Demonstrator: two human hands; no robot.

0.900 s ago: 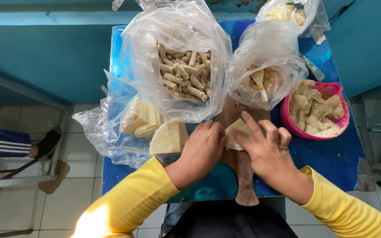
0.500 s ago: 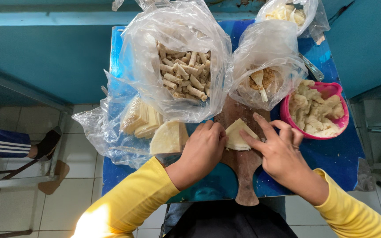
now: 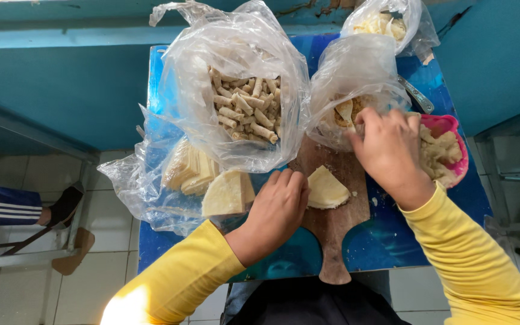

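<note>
The left hand [image 3: 278, 207] rests with fingers together, gripping nothing, beside the pale triangular wrapper [image 3: 326, 189] on the brown wooden cutting board [image 3: 332, 241], while the right hand [image 3: 389, 150], fingers spread, reaches over the pink plastic bowl [image 3: 452, 129] of filling.

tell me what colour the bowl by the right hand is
Pink. The bowl shows in the head view, partly covered by the right hand.

right hand [image 3: 389, 147] off wrapper [image 3: 326, 189], now reaching into pink bowl [image 3: 452, 129]
</note>
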